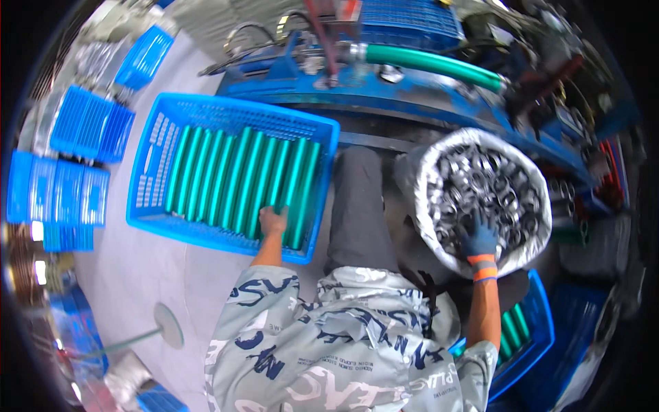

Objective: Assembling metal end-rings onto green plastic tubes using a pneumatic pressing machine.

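A row of green hoses [237,182] lies side by side in a blue plastic crate [226,104] to my left. My bare left hand [272,221] reaches over the crate's near edge, its fingers curled round the near end of one hose. On the right, a white-rimmed sack [423,199] is filled with shiny metal sleeves [491,175]. My right hand [480,237], in a blue-grey glove with an orange cuff, rests on the sleeves near the sack's front edge. Its fingers are stretched apart, with the tips partly lost among the sleeves.
Across the front runs a blue machine bench [425,99], with a green hose [432,66] in metal fittings along it. Another blue crate [542,329] with green hoses stands by my right elbow. Blue bins [93,123] are stacked at far left; a round-topped stand [168,326] is nearer.
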